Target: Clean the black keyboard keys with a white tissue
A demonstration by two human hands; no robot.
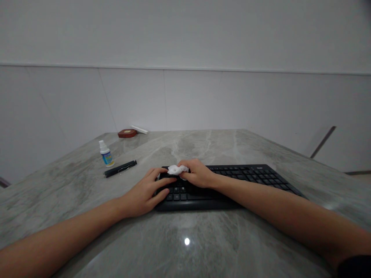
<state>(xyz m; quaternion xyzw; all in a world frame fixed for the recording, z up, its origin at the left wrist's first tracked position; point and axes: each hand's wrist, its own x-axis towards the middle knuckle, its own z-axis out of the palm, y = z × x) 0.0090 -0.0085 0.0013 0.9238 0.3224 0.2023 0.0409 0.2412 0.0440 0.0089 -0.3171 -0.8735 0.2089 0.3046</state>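
Note:
A black keyboard (pixel 199 196) lies on the grey marbled table, in front of me. My left hand (pixel 146 192) rests at its left end, fingers spread over the keys and edge. A crumpled white tissue (pixel 176 170) is pinched in my right hand (pixel 198 173), pressed on the upper left keys. The fingertips of my left hand are just beside the tissue. My right forearm crosses over the keyboard and hides part of its keys.
To the left on the table (pixel 185 146) stands a small white bottle with a blue label (pixel 106 155), beside a black slim object (pixel 120 168). Near the wall lie a reddish-brown case (pixel 126 133) and a white bar (pixel 139 129).

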